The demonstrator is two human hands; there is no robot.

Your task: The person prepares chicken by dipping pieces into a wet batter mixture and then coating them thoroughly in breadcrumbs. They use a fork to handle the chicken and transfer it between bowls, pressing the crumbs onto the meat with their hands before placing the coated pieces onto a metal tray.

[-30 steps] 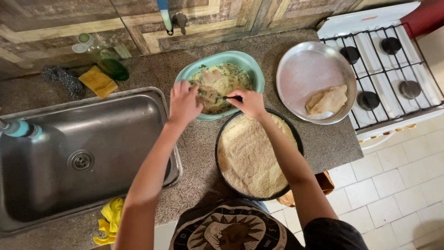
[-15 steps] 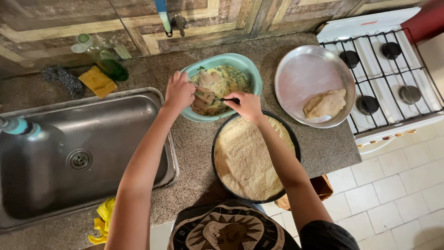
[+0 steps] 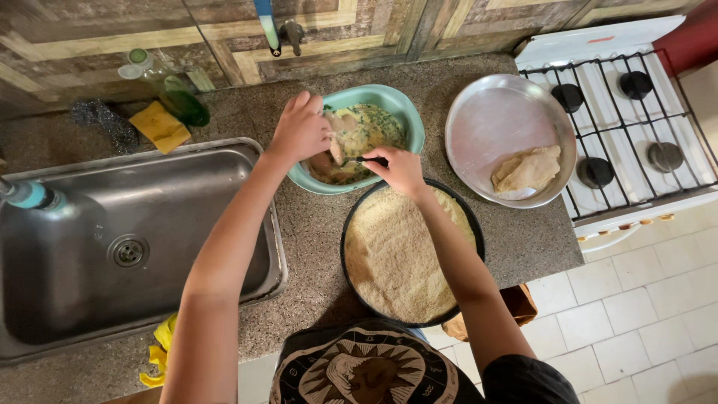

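**Listener:** As you watch from the head camera, what do the hands have?

**Operator:** I see both hands over a teal bowl (image 3: 400,105) of pale egg mix flecked with green, standing on the speckled stone bench (image 3: 314,224). My view shows the left hand (image 3: 301,129) at the bowl's left rim, its grip curled down onto a pale piece of meat (image 3: 334,153) in the mix; I cannot tell whether the fingers are pinching it. The right hand (image 3: 402,169) is at the bowl's near edge, grip pressed together around a dark-handled fork (image 3: 368,159) that points into the mix.

**Listener:** Anything changed from half a second back?

**Operator:** Little. Both hands are over the bowl as before, the fork is held the same way, and the view has drifted only slightly.

**Listener:** What lies around them?

**Operator:** Just below the bowl, touching its near rim, is a dark round pan of breadcrumbs (image 3: 407,251). To the right, a metal dish (image 3: 486,123) holds one breaded cutlet (image 3: 527,170), beside a white stove (image 3: 636,112). To the left I see a steel sink (image 3: 120,239) and behind it a yellow sponge (image 3: 161,126).
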